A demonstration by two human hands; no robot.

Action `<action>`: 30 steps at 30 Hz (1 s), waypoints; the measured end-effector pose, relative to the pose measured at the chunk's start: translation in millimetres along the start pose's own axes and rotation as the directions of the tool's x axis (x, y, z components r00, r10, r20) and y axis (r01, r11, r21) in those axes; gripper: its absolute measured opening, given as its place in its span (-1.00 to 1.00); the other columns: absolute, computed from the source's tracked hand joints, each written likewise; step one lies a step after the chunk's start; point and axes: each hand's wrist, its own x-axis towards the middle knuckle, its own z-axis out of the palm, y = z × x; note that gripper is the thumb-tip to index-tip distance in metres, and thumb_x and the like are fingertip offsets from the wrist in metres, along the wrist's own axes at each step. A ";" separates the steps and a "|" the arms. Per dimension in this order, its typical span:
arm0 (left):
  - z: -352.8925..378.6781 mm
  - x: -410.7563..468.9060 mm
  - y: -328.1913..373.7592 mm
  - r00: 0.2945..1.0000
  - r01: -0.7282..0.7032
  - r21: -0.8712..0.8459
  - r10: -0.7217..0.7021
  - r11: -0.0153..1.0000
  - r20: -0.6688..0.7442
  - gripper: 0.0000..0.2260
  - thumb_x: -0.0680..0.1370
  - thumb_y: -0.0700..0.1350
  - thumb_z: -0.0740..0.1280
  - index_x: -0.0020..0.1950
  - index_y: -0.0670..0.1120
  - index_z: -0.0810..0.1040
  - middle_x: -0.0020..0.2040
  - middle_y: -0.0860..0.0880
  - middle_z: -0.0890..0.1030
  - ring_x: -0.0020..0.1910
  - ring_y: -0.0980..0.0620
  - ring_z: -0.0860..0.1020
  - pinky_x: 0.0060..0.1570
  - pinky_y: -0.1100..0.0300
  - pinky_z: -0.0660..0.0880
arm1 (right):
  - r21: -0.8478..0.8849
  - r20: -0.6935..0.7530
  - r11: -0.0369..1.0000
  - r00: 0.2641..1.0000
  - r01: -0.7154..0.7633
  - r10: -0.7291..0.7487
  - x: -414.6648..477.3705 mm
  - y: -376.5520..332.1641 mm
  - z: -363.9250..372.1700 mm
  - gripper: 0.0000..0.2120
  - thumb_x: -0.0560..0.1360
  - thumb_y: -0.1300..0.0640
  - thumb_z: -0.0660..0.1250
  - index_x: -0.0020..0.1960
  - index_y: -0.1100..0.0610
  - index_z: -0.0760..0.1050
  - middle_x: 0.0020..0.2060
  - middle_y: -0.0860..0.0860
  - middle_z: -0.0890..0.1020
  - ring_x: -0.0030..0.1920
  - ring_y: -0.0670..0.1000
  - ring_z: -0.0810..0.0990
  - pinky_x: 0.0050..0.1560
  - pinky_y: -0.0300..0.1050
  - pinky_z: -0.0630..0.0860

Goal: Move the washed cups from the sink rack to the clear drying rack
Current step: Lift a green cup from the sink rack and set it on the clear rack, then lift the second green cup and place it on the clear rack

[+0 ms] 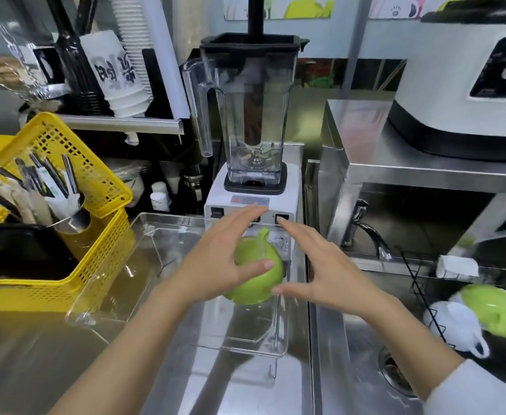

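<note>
A green cup (pixel 253 275) with a spout is upside down over the right end of the clear drying rack (pixel 143 265). My left hand (pixel 218 259) grips it from the left, thumb across its side. Just right of the cup, my right hand (pixel 320 265) hovers open, fingers spread, thumb tip near the cup's lower edge. In the sink at right, a black wire sink rack (pixel 419 283) holds a white cup (pixel 455 327) lying on its side and another green cup (pixel 494 310), which is blurred.
A blender (pixel 251 121) stands right behind the clear rack. A yellow basket (pixel 96 235) with utensils sits to the left. A faucet (pixel 368 232) rises behind the sink, under a steel shelf carrying a white machine (pixel 461 94). Steel counter lies in front.
</note>
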 end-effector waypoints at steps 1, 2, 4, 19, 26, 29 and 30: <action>8.1 4.9 7.1 1.000 -0.026 0.024 0.026 0.999 0.006 -0.30 0.34 0.28 0.26 0.44 0.19 0.14 0.49 0.12 0.21 0.45 0.16 0.15 0.44 0.02 0.14 | 0.024 -0.039 1.000 0.999 -0.012 0.012 -4.4 4.3 -5.7 -0.08 0.23 -0.37 0.33 0.43 -0.31 -0.12 0.48 -0.16 0.16 0.46 -0.14 0.16 0.42 0.12 0.22; 17.3 10.6 15.0 0.998 -0.052 0.052 0.051 0.997 0.024 -0.31 0.35 0.27 0.26 0.44 0.20 0.15 0.48 0.11 0.23 0.45 0.15 0.15 0.44 0.01 0.15 | 0.045 -0.076 0.999 0.997 -0.024 0.027 -9.4 10.1 -10.9 -0.10 0.24 -0.36 0.31 0.43 -0.30 -0.09 0.47 -0.17 0.18 0.45 -0.15 0.17 0.42 0.12 0.23; 39.1 22.7 29.9 0.993 -0.102 0.095 0.096 0.990 0.064 -0.33 0.37 0.27 0.25 0.44 0.19 0.14 0.49 0.10 0.23 0.45 0.14 0.15 0.44 0.02 0.15 | 0.058 -0.126 0.997 0.990 -0.052 0.059 -21.3 23.8 -19.8 -0.14 0.27 -0.34 0.29 0.44 -0.28 -0.07 0.45 -0.18 0.21 0.43 -0.16 0.21 0.40 0.10 0.25; 244.5 121.3 130.8 0.951 -0.177 0.057 0.156 0.983 0.266 -0.39 0.45 0.10 0.36 0.43 -0.01 0.24 0.45 -0.03 0.30 0.44 0.02 0.20 0.42 0.08 0.15 | 0.135 -0.218 0.880 0.852 -0.456 0.475 -161.8 191.5 -87.7 -0.15 0.32 -0.18 0.42 0.46 -0.13 0.02 0.42 -0.06 0.28 0.40 -0.03 0.28 0.38 0.11 0.28; 340.1 173.5 156.3 0.919 -0.065 0.135 0.007 0.989 0.394 -0.41 0.47 0.10 0.33 0.41 -0.08 0.26 0.42 -0.11 0.35 0.39 -0.07 0.28 0.33 0.10 0.21 | 0.298 -0.147 0.732 0.728 -0.613 0.670 -207.7 283.0 -97.3 -0.10 0.29 -0.17 0.46 0.47 -0.01 0.08 0.41 0.05 0.29 0.41 0.05 0.27 0.40 0.04 0.26; 373.2 191.7 163.4 0.905 -0.029 0.155 -0.040 0.987 0.424 -0.43 0.47 0.11 0.33 0.39 -0.09 0.27 0.39 -0.14 0.38 0.36 -0.10 0.30 0.31 0.06 0.24 | 0.364 -0.145 0.644 0.642 -0.673 0.753 -209.5 315.9 -89.8 -0.07 0.21 -0.22 0.47 0.44 0.01 0.13 0.34 0.10 0.36 0.35 0.11 0.34 0.36 0.03 0.30; 383.0 197.0 164.8 0.896 -0.017 0.166 -0.059 0.986 0.439 -0.43 0.47 0.12 0.32 0.39 -0.09 0.27 0.39 -0.14 0.37 0.36 -0.11 0.31 0.31 0.05 0.25 | 0.356 -0.152 0.631 0.624 -0.689 0.767 -208.6 325.9 -86.1 -0.04 0.16 -0.28 0.44 0.43 0.01 0.14 0.33 0.12 0.37 0.35 0.14 0.34 0.35 0.06 0.30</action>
